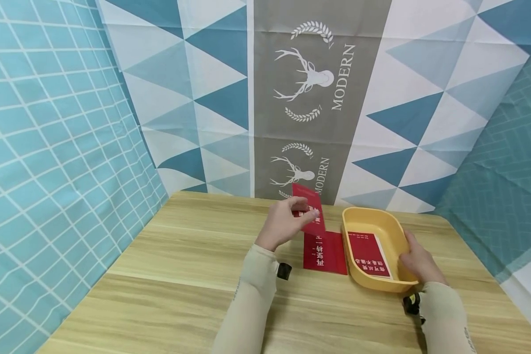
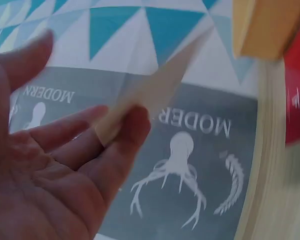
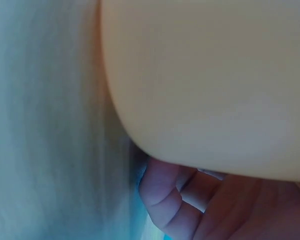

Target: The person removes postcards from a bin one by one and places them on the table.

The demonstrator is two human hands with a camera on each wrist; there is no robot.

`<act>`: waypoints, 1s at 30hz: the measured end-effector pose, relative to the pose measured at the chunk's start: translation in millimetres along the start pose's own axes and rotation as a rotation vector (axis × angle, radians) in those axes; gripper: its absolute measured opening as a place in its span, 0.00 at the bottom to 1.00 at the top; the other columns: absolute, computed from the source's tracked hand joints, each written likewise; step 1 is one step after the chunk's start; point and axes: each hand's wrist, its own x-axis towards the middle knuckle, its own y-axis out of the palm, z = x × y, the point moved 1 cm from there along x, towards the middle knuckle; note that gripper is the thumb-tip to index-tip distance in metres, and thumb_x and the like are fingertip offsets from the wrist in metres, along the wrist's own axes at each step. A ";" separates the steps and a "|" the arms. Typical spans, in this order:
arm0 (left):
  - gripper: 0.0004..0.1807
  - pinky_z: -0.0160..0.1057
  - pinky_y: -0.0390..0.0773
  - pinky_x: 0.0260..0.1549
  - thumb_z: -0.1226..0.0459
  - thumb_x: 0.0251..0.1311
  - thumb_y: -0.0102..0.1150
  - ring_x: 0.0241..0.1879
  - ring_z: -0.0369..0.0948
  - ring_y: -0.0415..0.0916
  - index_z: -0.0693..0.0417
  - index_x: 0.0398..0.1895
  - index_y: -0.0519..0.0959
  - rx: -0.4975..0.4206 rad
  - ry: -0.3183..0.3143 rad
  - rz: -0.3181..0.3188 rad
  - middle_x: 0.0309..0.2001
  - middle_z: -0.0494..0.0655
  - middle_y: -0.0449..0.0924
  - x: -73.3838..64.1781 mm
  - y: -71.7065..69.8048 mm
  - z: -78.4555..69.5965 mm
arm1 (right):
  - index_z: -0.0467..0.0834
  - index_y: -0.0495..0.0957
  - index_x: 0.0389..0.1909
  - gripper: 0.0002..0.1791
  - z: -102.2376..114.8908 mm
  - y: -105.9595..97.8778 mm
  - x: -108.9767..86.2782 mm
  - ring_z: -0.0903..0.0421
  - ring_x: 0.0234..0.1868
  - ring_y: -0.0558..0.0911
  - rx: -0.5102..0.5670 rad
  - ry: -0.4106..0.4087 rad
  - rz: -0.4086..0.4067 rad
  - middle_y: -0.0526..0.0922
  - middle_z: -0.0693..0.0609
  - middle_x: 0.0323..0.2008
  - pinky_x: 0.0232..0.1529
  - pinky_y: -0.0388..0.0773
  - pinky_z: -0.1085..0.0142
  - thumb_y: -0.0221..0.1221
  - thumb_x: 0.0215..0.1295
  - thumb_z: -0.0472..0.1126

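Observation:
A red card (image 1: pixel 307 194) with white characters is held up in my left hand (image 1: pixel 285 223), tilted above the table. The left wrist view shows the card's pale side (image 2: pixel 155 87) between the fingers, with the thumb (image 2: pixel 32 60) spread away. Below it, another red card (image 1: pixel 327 255) lies on the table, touching or nearly touching a yellow plastic box (image 1: pixel 371 213). My right hand (image 1: pixel 425 263) grips the box's right wall, its fingers (image 3: pixel 162 192) curled against the outside. Inside the box lies a red card (image 1: pixel 367 250) over a white-edged one.
The wood-grain table (image 1: pixel 181 275) stretches left and forward of the hands. Behind it hangs a patterned cloth (image 1: pixel 221 98) with deer prints, and a blue checked cloth (image 1: pixel 48 147) covers the left side. Each wrist carries a small black device (image 1: pixel 284 271).

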 end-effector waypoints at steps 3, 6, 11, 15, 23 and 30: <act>0.17 0.37 0.85 0.42 0.63 0.67 0.64 0.47 0.42 0.82 0.52 0.59 0.81 -0.058 -0.027 -0.017 0.52 0.47 0.85 -0.8 -1.8 -0.5 | 0.34 0.35 0.79 0.44 -1.0 -0.1 0.5 0.28 0.53 0.70 -0.005 -0.010 -0.006 0.56 0.17 0.68 0.53 0.72 0.38 0.44 0.64 0.33; 0.20 0.37 0.86 0.36 0.71 0.64 0.63 0.46 0.45 0.82 0.49 0.59 0.80 -0.085 -0.051 -0.077 0.55 0.51 0.79 -1.4 -2.0 -1.2 | 0.34 0.36 0.79 0.44 -0.8 -0.7 0.4 0.28 0.53 0.70 -0.010 -0.015 -0.009 0.57 0.17 0.68 0.54 0.72 0.37 0.44 0.64 0.33; 0.24 0.39 0.87 0.34 0.74 0.61 0.63 0.46 0.48 0.80 0.50 0.61 0.78 -0.055 -0.091 -0.076 0.59 0.55 0.75 -0.5 -1.9 0.2 | 0.33 0.37 0.78 0.43 -0.8 -1.0 0.3 0.28 0.53 0.71 -0.012 -0.017 -0.010 0.57 0.18 0.68 0.53 0.72 0.37 0.44 0.64 0.33; 0.23 0.39 0.86 0.34 0.73 0.62 0.63 0.44 0.46 0.80 0.50 0.60 0.79 -0.055 -0.103 -0.055 0.55 0.54 0.81 0.3 -1.3 0.5 | 0.34 0.36 0.79 0.44 -1.3 0.1 0.2 0.28 0.53 0.70 -0.003 -0.002 0.003 0.56 0.18 0.68 0.53 0.72 0.38 0.44 0.64 0.33; 0.13 0.34 0.80 0.33 0.68 0.72 0.53 0.37 0.40 0.79 0.55 0.53 0.85 -0.021 -0.100 -0.059 0.50 0.51 0.87 2.3 4.0 8.2 | 0.35 0.35 0.79 0.45 -0.8 1.4 1.6 0.28 0.54 0.70 -0.001 0.014 0.009 0.55 0.18 0.69 0.53 0.72 0.38 0.44 0.63 0.34; 0.15 0.34 0.83 0.34 0.72 0.70 0.52 0.41 0.43 0.84 0.58 0.56 0.82 0.006 -0.155 0.018 0.48 0.55 0.86 8.5 18.9 40.5 | 0.35 0.35 0.79 0.44 -2.5 2.0 2.3 0.26 0.57 0.69 -0.010 -0.006 -0.007 0.55 0.18 0.69 0.56 0.70 0.35 0.44 0.64 0.34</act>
